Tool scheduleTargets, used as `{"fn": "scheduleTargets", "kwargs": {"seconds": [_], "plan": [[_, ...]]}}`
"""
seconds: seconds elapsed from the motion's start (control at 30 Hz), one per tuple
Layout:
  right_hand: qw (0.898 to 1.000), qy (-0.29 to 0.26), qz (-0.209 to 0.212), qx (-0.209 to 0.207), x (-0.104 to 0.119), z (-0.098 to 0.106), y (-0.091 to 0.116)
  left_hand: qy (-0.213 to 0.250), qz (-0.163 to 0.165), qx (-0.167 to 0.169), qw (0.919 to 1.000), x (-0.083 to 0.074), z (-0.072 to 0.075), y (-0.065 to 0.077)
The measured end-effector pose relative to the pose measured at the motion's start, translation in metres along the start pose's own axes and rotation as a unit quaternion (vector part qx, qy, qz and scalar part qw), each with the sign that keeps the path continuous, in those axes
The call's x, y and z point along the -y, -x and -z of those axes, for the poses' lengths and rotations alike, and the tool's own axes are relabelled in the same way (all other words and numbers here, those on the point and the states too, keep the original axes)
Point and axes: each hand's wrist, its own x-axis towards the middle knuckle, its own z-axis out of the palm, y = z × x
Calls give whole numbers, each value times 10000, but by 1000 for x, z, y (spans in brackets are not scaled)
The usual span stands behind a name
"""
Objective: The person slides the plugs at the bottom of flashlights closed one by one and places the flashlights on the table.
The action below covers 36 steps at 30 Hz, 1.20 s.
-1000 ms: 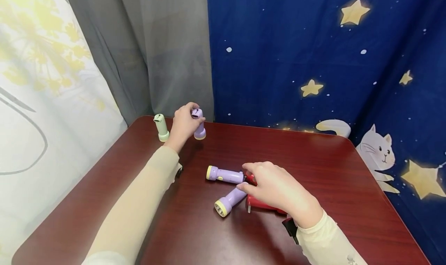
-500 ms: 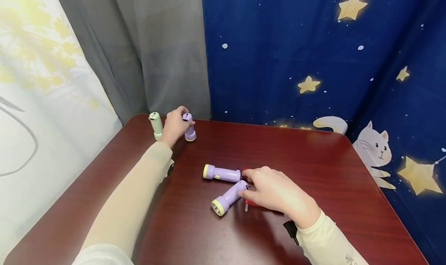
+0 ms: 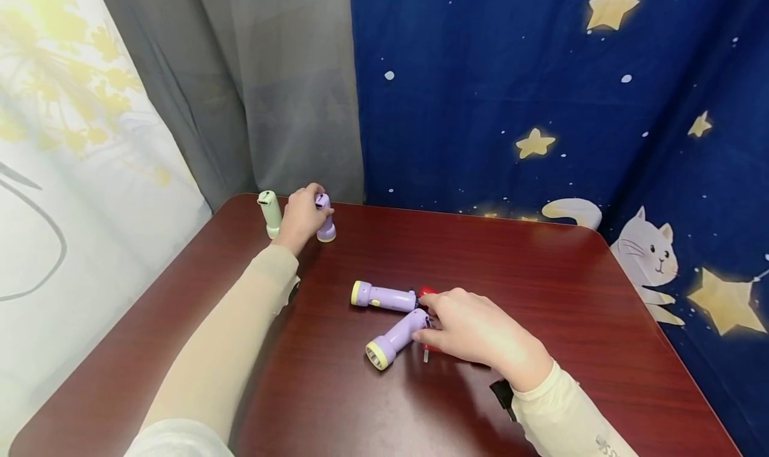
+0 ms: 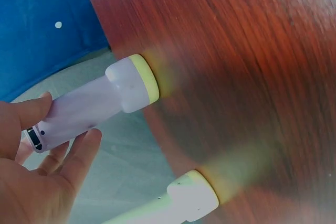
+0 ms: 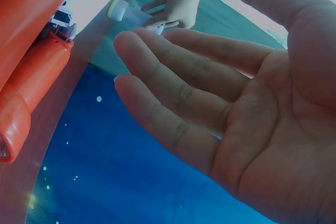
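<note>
My left hand [image 3: 302, 213] pinches the tail end of a purple flashlight [image 3: 326, 229] with thumb and fingers. That flashlight stands lens down near the table's back edge, its yellow rim right at the wood in the left wrist view. Left of it, a pale green flashlight [image 3: 270, 213] stands upright the same way. My right hand [image 3: 474, 323] hovers palm down, fingers extended and holding nothing, over red flashlights [image 5: 39, 72] that it partly hides in the head view. Beside its fingertips lie two purple flashlights, one [image 3: 387, 299] pointing left, the other [image 3: 399, 337] angled toward me.
The dark red wooden table [image 3: 510, 257] reaches back to a grey curtain [image 3: 300, 97] and a blue starry curtain [image 3: 450, 110]. A white patterned curtain [image 3: 90, 197] hangs along the left side.
My left hand has brought the upright purple flashlight a little closer to the green one. My right hand has shifted slightly and covers more of the red flashlights. The head view has turned slightly.
</note>
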Motion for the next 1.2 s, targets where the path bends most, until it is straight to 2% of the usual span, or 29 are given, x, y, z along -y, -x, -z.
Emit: {"fn": "scheduleTargets", "kwargs": {"seconds": [0.17, 0.47, 0.67, 0.97, 1.1, 1.2], "plan": [[9999, 21, -36, 130, -3, -1, 1, -34, -11, 10, 10000, 1, 1, 0], [9946, 56, -629, 819, -11, -5, 2, -222, -42, -65, 9997, 4, 8, -1], [9925, 52, -718, 990, -17, -10, 1, -348, -224, -176, 9990, -2, 10, -2], [9911, 319, -864, 966, -24, -19, -1, -259, -476, -427, 9976, -29, 27, 3], [9903, 360, -919, 979, -27, -21, 0, -28, -737, -759, 9944, -46, 42, 10], [9904, 340, -886, 1002, -28, -22, 0, 314, -893, -1132, 9891, -59, 56, 17]]}}
